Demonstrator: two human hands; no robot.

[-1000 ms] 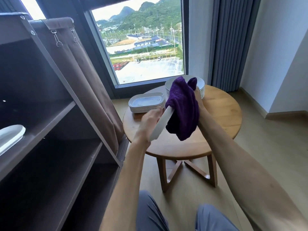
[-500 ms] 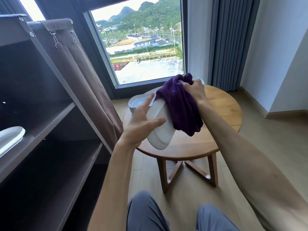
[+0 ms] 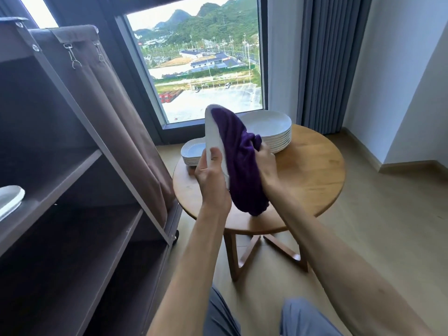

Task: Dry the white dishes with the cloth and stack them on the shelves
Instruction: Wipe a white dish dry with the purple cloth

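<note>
My left hand [image 3: 210, 177] grips the lower end of a white oblong dish [image 3: 213, 135], held nearly upright on its edge above the round wooden table [image 3: 312, 170]. My right hand [image 3: 265, 163] is closed on a purple cloth [image 3: 238, 163] pressed against the dish's right face, the cloth hanging below it. On the table stand a stack of round white plates [image 3: 271, 128] at the back and a stack of white oblong dishes [image 3: 192, 151] at the left. One white dish [image 3: 9, 198] lies on a shelf of the dark shelving unit [image 3: 72, 180] at the far left.
The shelving unit has a brown fabric cover [image 3: 114, 112] drawn back on its right side, close to the table's left edge. Behind the table are a tall window [image 3: 198, 69] and grey curtains [image 3: 327, 64]. My knees [image 3: 305, 316] show at the bottom over the wood floor.
The dish has turned from lying tilted in my left hand to standing nearly upright. My right hand has slid the cloth down its face, uncovering the round plates behind.
</note>
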